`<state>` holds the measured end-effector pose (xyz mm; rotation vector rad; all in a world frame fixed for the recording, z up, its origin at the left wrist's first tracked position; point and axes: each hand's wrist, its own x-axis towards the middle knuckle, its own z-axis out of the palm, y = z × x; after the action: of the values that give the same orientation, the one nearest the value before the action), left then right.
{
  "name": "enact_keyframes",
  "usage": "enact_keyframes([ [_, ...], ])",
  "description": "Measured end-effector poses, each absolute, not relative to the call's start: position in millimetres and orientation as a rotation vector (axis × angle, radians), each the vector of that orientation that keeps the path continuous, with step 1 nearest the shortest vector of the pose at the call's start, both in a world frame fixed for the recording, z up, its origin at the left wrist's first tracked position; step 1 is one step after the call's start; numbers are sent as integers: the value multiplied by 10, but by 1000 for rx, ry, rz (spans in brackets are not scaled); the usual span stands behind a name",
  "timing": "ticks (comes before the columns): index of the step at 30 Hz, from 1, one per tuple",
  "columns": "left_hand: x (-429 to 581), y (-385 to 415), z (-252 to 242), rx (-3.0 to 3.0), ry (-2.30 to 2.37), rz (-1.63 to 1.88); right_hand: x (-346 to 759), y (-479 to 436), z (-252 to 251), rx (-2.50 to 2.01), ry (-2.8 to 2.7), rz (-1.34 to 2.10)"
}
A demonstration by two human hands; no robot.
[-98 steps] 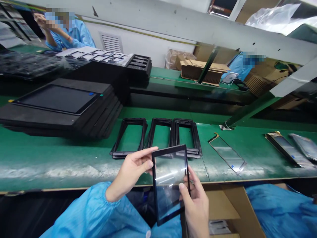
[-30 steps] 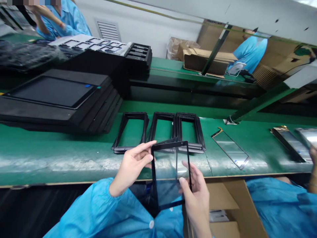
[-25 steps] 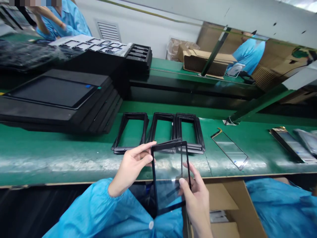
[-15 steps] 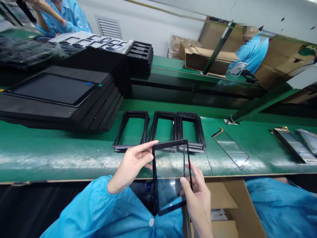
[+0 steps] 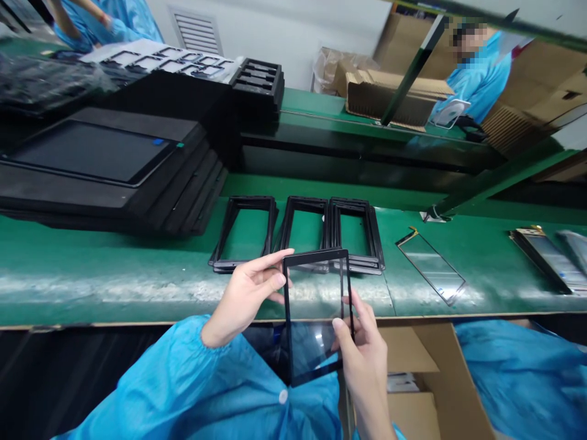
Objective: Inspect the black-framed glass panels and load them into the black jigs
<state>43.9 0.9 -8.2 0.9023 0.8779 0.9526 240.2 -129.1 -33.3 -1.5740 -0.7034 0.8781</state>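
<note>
Both my hands hold up a clear glass panel with a black border (image 5: pixel 316 315) by its side edges, just above the bench's front edge. My left hand (image 5: pixel 247 294) pinches the left edge, with its fingers reaching behind the panel. My right hand (image 5: pixel 364 360) grips the lower right edge, with the thumb on the near face. Behind the panel stand several black open frames (image 5: pixel 305 225) on the green bench top (image 5: pixel 114 269). The nearest one lies just beyond my left fingertips.
A loose glass panel (image 5: pixel 431 266) lies to the right, with more panels (image 5: pixel 545 260) at the far right. Stacked black trays (image 5: pixel 87 174) fill the left. A cardboard box (image 5: pixel 413 379) sits below the bench. Co-workers in blue (image 5: pixel 477 76) (image 5: pixel 96 18) appear beyond a raised shelf (image 5: pixel 367 119).
The panel has turned from a slight tilt to nearly upright in my hands. The whole scene has shifted a little in view as my head moved. My grip has stayed on the panel.
</note>
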Motion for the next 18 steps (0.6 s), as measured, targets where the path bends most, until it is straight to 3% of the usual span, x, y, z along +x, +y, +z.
enact_keyframes([
  [8,448,-10,-51,900,917,920,2400,-1323,-413,-1637,-795,811],
  [14,441,-32,60,1018,968,892,2507,-1282,-305,-1720,-968,510],
  [18,400,-62,116,1123,954,845,2769,-1049,-73,-1541,-886,699],
])
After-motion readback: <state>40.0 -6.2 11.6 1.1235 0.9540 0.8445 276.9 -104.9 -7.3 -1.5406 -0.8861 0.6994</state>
